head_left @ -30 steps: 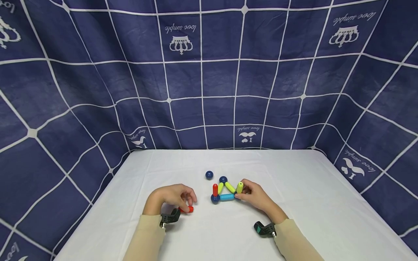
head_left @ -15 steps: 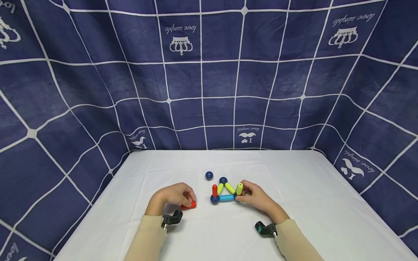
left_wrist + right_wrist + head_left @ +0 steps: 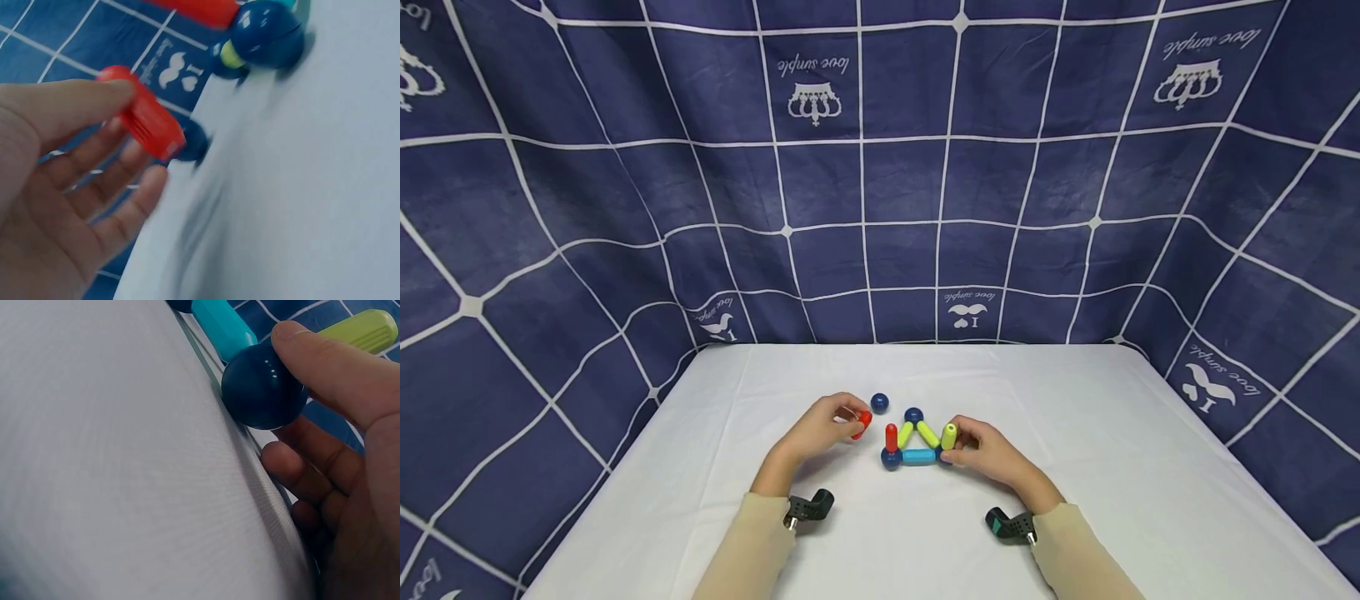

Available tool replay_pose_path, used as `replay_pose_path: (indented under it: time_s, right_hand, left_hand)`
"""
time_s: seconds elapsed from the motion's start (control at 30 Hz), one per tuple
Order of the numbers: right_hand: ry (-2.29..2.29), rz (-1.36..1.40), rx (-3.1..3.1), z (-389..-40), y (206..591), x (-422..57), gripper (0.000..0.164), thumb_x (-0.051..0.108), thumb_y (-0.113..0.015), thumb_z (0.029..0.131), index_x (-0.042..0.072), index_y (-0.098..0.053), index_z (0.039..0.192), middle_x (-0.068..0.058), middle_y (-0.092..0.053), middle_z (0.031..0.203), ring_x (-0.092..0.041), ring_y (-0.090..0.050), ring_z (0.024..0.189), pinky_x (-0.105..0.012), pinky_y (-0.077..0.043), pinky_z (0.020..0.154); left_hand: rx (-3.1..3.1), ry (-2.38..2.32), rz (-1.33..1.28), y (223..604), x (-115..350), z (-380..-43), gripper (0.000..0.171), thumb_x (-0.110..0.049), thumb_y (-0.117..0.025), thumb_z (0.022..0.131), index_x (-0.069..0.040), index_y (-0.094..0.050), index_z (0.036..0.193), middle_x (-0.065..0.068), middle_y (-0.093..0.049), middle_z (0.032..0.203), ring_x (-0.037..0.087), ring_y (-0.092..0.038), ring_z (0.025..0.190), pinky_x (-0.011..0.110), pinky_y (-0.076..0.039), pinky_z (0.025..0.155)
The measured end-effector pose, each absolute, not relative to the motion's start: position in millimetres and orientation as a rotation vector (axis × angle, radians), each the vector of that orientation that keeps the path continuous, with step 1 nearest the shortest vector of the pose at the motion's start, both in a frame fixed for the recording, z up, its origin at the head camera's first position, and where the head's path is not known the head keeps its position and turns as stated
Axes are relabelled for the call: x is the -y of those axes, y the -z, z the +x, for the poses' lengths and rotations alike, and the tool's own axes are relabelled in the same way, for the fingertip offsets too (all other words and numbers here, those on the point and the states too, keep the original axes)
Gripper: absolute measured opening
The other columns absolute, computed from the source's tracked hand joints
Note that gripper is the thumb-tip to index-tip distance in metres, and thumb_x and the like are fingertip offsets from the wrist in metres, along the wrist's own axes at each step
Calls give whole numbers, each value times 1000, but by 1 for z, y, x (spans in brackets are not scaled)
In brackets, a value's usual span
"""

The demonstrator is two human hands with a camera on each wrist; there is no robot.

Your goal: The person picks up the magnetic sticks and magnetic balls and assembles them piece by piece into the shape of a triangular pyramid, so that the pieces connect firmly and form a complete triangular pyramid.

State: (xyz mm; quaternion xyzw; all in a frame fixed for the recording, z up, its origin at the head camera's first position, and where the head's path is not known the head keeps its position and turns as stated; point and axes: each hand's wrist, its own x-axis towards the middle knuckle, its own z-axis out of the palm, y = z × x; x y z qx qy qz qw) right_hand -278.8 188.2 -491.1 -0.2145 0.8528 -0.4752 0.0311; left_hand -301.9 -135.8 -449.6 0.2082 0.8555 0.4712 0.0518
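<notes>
My left hand [image 3: 820, 429] pinches a short red rod [image 3: 150, 119] between thumb and fingers, off the table, close to a loose dark blue ball [image 3: 880, 403]. To the right lies a triangle of a light blue rod [image 3: 918, 457] and two yellow-green rods, joined at dark blue balls. An upright red rod [image 3: 891, 437] stands on its left corner ball [image 3: 891, 459]. On the right corner ball [image 3: 259, 387] stands an upright yellow-green rod [image 3: 950, 437]. My right hand [image 3: 988, 450] pinches that corner ball, its thumb on top in the right wrist view.
A white cloth covers the table [image 3: 1075, 400]. Behind and at both sides hangs a dark blue checked curtain [image 3: 902, 183]. Each wrist wears a black strap, such as the left strap [image 3: 810, 506].
My left hand has picked the red rod up off the table and carried it forward and right, near the loose ball. The right hand keeps its hold on the corner ball.
</notes>
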Motion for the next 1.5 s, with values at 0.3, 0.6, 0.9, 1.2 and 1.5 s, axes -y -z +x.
replay_pose_path:
  time_s: [0.3,0.6,0.9,1.2,1.5]
  right_hand:
    - [1473,-663,-2627,-279,490,-186,21,25,-80,84,21,-63,96,3,-60,86,-13,-54,77,-24,-44,71]
    - [1445,-612,-2649,-279,489,-186,21,28,-80,84,22,-63,96,3,-60,86,-15,-54,79,-25,-44,71]
    - [1444,-621,-2644,-281,490,-186,20,29,-80,85,23,-64,95,3,-61,86,-15,-54,78,-25,-44,72]
    - [1448,-613,-2643,-282,490,-188,21,29,-80,84,22,-64,95,2,-61,86,-15,-54,78,-25,-44,71]
    - [1463,-651,-2625,-280,492,-187,22,26,-80,84,18,-64,97,2,-60,85,-13,-54,78,-25,-44,71]
  left_hand:
    - [-2551,-1714,557,450,107,-313,22,-2,-69,90,-5,-66,111,13,-71,108,23,-70,95,31,-58,78]
    - [-2548,-1696,531,442,76,-327,22,-7,-70,90,-10,-68,112,11,-70,112,18,-70,88,30,-58,75]
    - [-2533,-1673,551,444,60,-336,24,-8,-70,91,-10,-68,115,12,-70,115,19,-70,92,32,-58,81]
    - [-2546,-1654,578,447,56,-337,27,-8,-70,91,-10,-67,118,13,-70,115,22,-70,93,32,-59,79]
    - [-2563,-1696,547,465,73,-324,27,-8,-65,94,-8,-65,121,11,-71,115,19,-69,94,27,-56,73]
